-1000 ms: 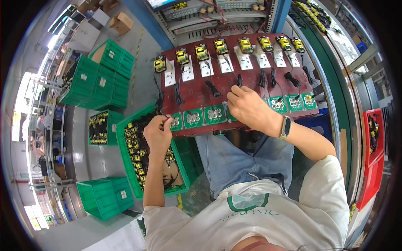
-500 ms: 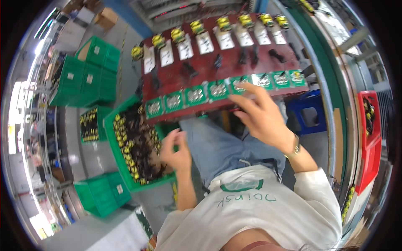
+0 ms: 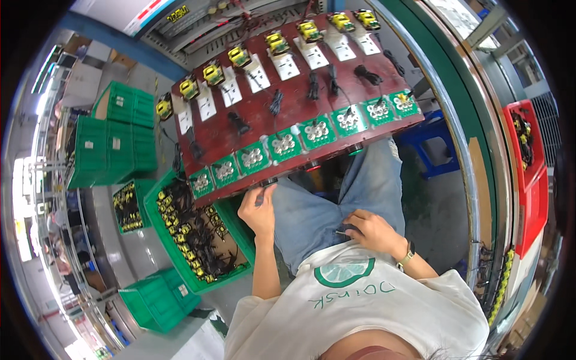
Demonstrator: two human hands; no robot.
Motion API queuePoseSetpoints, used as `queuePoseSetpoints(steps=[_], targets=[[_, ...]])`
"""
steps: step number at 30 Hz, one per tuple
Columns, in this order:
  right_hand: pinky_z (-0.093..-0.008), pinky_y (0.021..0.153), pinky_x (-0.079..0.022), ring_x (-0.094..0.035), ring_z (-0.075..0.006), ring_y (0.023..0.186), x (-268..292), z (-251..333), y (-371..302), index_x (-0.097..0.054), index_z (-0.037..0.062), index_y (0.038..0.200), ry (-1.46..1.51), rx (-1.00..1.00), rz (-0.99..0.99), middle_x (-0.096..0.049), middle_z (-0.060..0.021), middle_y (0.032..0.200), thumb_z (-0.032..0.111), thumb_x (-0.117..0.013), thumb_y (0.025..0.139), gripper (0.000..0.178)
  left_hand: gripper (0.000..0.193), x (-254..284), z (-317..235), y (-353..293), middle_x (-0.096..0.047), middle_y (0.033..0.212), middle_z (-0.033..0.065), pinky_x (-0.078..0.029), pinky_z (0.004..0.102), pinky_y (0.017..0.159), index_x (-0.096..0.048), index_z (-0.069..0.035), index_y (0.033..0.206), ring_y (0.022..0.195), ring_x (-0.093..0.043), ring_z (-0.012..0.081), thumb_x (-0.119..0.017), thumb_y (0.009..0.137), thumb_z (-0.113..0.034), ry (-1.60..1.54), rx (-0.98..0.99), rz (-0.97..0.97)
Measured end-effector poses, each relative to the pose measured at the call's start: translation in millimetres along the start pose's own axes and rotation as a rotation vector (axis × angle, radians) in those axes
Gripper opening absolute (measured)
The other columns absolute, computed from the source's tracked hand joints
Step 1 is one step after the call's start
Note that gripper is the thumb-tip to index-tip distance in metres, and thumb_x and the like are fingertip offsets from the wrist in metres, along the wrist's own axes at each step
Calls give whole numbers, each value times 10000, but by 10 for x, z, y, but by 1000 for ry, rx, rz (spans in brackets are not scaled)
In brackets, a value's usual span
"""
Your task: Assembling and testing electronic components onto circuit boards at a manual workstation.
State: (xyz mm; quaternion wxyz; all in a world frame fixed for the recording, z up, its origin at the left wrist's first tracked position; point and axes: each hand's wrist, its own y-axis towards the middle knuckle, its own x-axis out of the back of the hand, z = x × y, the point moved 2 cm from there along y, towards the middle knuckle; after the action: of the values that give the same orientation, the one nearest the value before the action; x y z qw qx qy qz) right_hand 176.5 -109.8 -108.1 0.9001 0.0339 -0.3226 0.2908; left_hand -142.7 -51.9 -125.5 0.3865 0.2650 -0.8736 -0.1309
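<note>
My left hand (image 3: 258, 214) is at the near edge of the dark red bench fixture (image 3: 252, 108), thumb and fingers curled together just under a dark round knob (image 3: 269, 181). What lies between them, if anything, is hidden. Over my lap my right hand (image 3: 373, 232) is closed, its fingertips beside a pale cord end (image 3: 348, 230); I cannot make out anything in its grip. Along the fixture's near side runs a row of green circuit boards (image 3: 283, 143) with round silvery parts. Behind them lie bundled black cables (image 3: 276, 102), white plates (image 3: 284, 66) and yellow-and-black coil parts (image 3: 277, 42).
A green crate (image 3: 198, 282) of yellow parts and black cables stands left of my lap. More green bins (image 3: 96, 150) are stacked farther left. A blue stool (image 3: 429, 144) sits under the fixture's right side, by a metal rail (image 3: 447, 102). Red trays (image 3: 528, 180) are far right.
My right hand has drawn back from above the boards to my lap and closed. My left hand has moved up to the fixture's near edge. The view has shifted too.
</note>
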Motion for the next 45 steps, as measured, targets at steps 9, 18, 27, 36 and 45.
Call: queuePoseSetpoints(steps=[9,18,27,36,45], targets=[[-317,622,-446,-529,-196,640,1467,10,640,-729,-6,988,-25,7,-712,-669,-70,827,40,-721,933,72,135,188,-749,57,-718,687,34,-473,285,564,-785,7,917,567,-579,130,-861,911,-105,-74,126,381],[-421,676,-517,-655,-330,698,2094,645,1401,-710,-22,978,-184,184,-690,-734,-141,882,78,-691,927,114,255,-811,-2108,886,-746,827,211,-541,469,654,-736,54,1101,675,-671,399,-777,867,-38,-82,-263,364],[-519,717,-587,-729,-471,800,2544,534,3214,-633,-46,1212,-599,15,-427,-763,-254,937,167,-668,927,358,130,-1207,-2107,982,-731,846,250,-551,546,660,-697,27,934,689,-674,506,-731,897,-93,100,-257,393],[-470,633,-633,-769,-435,763,2513,715,3542,-633,-73,1164,-547,-141,-239,-763,-296,997,179,-633,915,354,164,-765,-2578,1150,-724,755,212,-525,531,607,-680,8,804,639,-660,485,-738,890,-120,-136,-270,0],[-266,589,-535,-602,-130,610,3029,1457,2911,-600,44,1377,85,47,-351,-653,-75,840,147,-643,975,417,64,-210,-2429,988,-663,639,56,-437,325,508,-736,4,903,521,-564,181,-796,892,-16,-555,-221,68]])
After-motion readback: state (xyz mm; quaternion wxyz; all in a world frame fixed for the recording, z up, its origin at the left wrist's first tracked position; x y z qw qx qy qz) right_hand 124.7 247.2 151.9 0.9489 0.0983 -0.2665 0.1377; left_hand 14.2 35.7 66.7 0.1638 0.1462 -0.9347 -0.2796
